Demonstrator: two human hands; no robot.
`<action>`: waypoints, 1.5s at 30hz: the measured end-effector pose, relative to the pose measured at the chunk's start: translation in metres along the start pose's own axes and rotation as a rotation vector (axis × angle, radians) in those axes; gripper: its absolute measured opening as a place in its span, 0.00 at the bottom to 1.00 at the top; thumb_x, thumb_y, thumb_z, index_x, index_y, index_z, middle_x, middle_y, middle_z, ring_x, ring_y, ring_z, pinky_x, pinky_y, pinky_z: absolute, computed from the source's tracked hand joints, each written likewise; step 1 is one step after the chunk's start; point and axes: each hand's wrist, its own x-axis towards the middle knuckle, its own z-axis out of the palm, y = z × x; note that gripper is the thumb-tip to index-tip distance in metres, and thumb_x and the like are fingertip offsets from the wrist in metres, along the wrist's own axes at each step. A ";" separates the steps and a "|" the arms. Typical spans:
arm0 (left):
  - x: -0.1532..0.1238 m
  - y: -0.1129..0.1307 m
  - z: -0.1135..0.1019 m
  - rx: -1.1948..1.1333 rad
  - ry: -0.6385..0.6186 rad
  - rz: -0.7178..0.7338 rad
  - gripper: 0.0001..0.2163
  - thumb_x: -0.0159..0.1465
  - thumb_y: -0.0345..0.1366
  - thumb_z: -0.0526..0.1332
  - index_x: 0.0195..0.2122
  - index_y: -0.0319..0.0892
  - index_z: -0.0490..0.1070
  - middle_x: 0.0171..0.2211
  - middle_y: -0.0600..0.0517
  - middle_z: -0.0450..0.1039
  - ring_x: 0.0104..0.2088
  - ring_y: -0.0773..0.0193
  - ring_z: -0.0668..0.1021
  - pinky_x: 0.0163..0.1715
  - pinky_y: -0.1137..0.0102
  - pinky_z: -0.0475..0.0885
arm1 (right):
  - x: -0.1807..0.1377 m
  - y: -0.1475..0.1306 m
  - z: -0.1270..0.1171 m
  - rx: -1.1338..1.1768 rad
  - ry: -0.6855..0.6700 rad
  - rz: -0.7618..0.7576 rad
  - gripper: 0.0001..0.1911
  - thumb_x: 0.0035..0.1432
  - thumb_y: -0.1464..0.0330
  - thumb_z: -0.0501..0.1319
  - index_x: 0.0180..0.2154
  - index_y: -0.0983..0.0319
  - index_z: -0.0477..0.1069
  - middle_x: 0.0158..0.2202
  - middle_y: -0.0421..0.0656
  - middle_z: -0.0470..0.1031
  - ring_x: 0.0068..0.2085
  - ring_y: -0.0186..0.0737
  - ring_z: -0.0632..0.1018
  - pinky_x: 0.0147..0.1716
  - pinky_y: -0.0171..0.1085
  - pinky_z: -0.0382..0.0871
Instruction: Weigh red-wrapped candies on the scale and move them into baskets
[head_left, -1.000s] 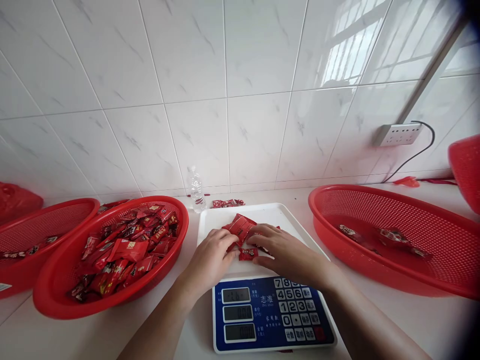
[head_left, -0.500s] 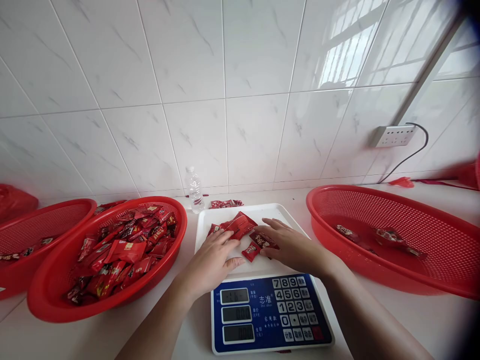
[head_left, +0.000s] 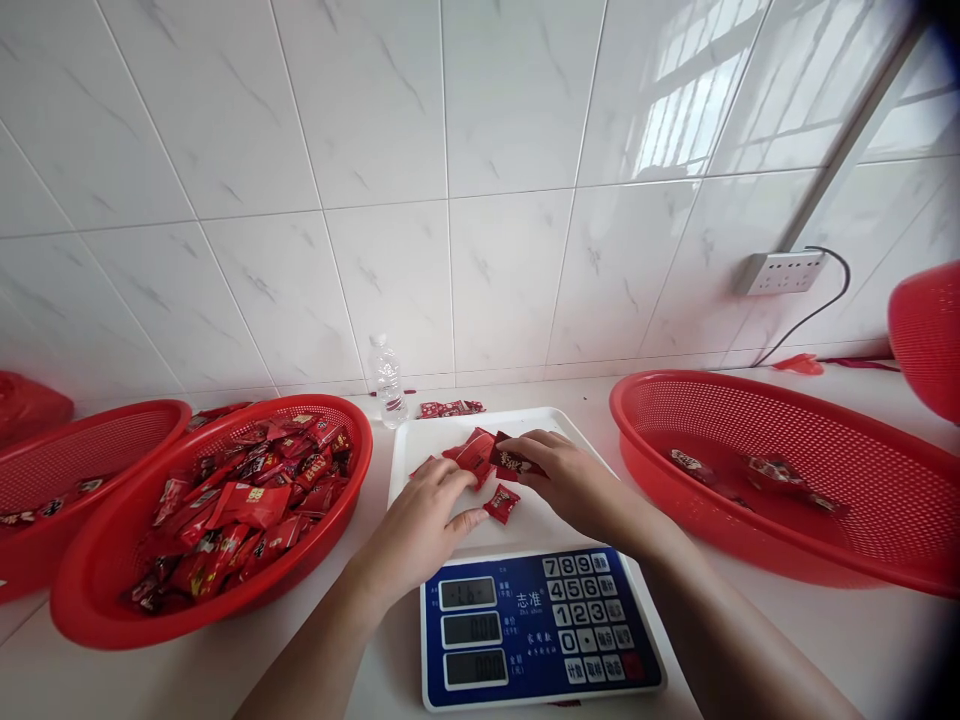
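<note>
In the head view, the white tray (head_left: pixel 556 515) of a digital scale (head_left: pixel 540 630) lies before me with several red snack packets on it. My right hand (head_left: pixel 559 480) pinches a dark red packet (head_left: pixel 511 458) between thumb and fingers over the tray. My left hand (head_left: pixel 427 505) rests at the tray's left side, thumb apart from the fingers, with nothing visibly held. Its fingers partly cover the packets behind them. A larger red packet (head_left: pixel 474 452) lies beyond that hand, and a small red packet (head_left: pixel 502 503) sits near its thumb tip.
On the left stands a red basket (head_left: pixel 90 605) full of packets, beside another red basket (head_left: pixel 169 415). A wide red basket (head_left: pixel 637 440) with a few packets is on the right. At the right edge hangs another red perforated container (head_left: pixel 930 340). A clear bottle (head_left: pixel 388 385) stands behind the tray.
My right hand has closed on the dark red packet and shifted it slightly up and left. The left hand has barely moved. More of a red container shows at the right edge.
</note>
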 end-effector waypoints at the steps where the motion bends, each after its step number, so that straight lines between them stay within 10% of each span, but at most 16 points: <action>1: 0.000 -0.001 0.000 0.013 0.021 -0.007 0.12 0.63 0.35 0.58 0.48 0.48 0.68 0.49 0.49 0.68 0.52 0.57 0.70 0.51 0.60 0.67 | 0.000 0.000 0.000 0.018 0.025 0.001 0.16 0.60 0.74 0.54 0.49 0.56 0.68 0.45 0.46 0.72 0.44 0.42 0.74 0.42 0.43 0.70; 24: 0.003 -0.002 -0.013 -0.262 0.260 -0.234 0.09 0.63 0.40 0.56 0.34 0.41 0.70 0.31 0.53 0.75 0.34 0.62 0.75 0.35 0.70 0.68 | 0.000 -0.023 0.003 0.142 0.261 -0.037 0.15 0.62 0.71 0.50 0.48 0.57 0.69 0.47 0.48 0.72 0.44 0.43 0.76 0.42 0.45 0.73; 32: 0.000 -0.010 -0.019 -0.154 0.124 -0.246 0.12 0.63 0.39 0.52 0.26 0.41 0.67 0.23 0.55 0.69 0.26 0.64 0.72 0.26 0.72 0.65 | 0.002 -0.009 0.007 -0.063 0.224 0.004 0.16 0.63 0.73 0.49 0.47 0.59 0.71 0.46 0.49 0.73 0.45 0.45 0.76 0.43 0.46 0.72; 38: 0.003 -0.024 0.001 0.175 0.194 -0.133 0.14 0.62 0.37 0.57 0.49 0.43 0.66 0.52 0.45 0.68 0.55 0.52 0.67 0.52 0.57 0.63 | 0.001 -0.017 0.008 -0.128 0.050 -0.005 0.17 0.60 0.71 0.55 0.51 0.57 0.68 0.55 0.48 0.67 0.54 0.48 0.70 0.49 0.49 0.68; 45: -0.003 -0.022 0.004 0.129 -0.134 -0.132 0.25 0.63 0.46 0.56 0.61 0.49 0.58 0.64 0.45 0.52 0.64 0.49 0.54 0.59 0.52 0.55 | 0.000 -0.011 0.014 -0.104 -0.226 -0.061 0.19 0.59 0.67 0.57 0.53 0.54 0.68 0.59 0.45 0.64 0.61 0.50 0.62 0.55 0.51 0.61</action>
